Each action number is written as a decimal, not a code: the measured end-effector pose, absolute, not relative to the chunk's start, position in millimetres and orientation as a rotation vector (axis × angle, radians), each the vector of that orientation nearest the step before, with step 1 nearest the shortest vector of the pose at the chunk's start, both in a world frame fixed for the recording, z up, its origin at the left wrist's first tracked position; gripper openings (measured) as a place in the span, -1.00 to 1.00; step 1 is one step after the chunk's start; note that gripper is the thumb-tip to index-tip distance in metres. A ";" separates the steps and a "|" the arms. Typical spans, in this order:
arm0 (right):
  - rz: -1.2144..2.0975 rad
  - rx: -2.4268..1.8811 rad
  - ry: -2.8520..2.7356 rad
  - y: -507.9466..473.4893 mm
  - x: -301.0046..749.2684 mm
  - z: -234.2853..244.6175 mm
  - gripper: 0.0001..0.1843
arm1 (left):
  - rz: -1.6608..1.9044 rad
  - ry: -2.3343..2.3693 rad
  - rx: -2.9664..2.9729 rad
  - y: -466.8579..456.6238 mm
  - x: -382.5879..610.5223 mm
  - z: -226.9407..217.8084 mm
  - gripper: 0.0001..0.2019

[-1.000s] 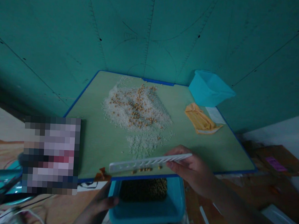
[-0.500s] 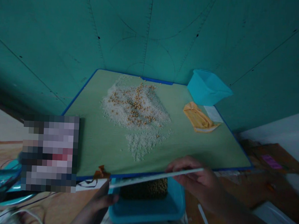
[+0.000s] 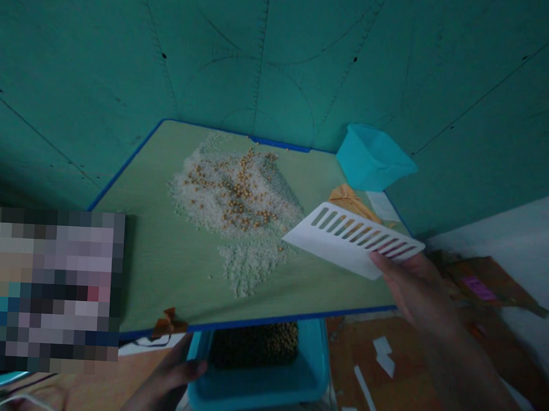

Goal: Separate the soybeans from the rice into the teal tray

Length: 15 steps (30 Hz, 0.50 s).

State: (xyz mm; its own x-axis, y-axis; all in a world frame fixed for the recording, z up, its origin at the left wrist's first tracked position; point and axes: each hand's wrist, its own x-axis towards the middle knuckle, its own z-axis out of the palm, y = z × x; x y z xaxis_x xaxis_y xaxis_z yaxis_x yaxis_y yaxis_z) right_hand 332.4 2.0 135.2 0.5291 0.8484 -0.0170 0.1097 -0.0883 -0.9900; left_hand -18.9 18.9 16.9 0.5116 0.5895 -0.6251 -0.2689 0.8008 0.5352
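A green board [image 3: 161,267] lies flat, with a heap [image 3: 233,191] of white grains and yellow beans on its far half. A blue tub [image 3: 256,385] is held just under the near edge, seemingly as a catch, by the left hand [image 3: 173,375], whose fingers are closed on its left rim. A white slotted scraper [image 3: 353,240] is held clear above the board beside the heap, with one end pinched in the right hand [image 3: 417,289].

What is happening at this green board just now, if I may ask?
A person's right hand holds a white slotted card in the air above the right side of the green board. The left hand grips the rim of a blue tray of beans just below the board's near edge. A heap of white grains and yellow beans lies on the board.
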 end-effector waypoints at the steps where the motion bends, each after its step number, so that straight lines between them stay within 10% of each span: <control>1: 0.775 -1.570 -0.854 2.2 332.7 134.5 -0.64 | 0.531 0.886 0.405 18.9 -18.6 16.5 -0.52; 15: 0.754 -1.744 -0.911 -17.0 331.6 138.2 -0.68 | 0.519 0.858 0.403 16.6 -20.5 14.8 -0.48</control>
State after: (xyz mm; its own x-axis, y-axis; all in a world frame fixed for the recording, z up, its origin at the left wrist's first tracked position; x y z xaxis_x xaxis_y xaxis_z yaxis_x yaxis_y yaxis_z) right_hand 331.6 -17.0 138.2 0.5243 0.8482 -0.0758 0.2332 -0.2287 -0.9452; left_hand -20.5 16.6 14.8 0.5444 0.5802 -0.6057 -0.2666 0.8044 0.5309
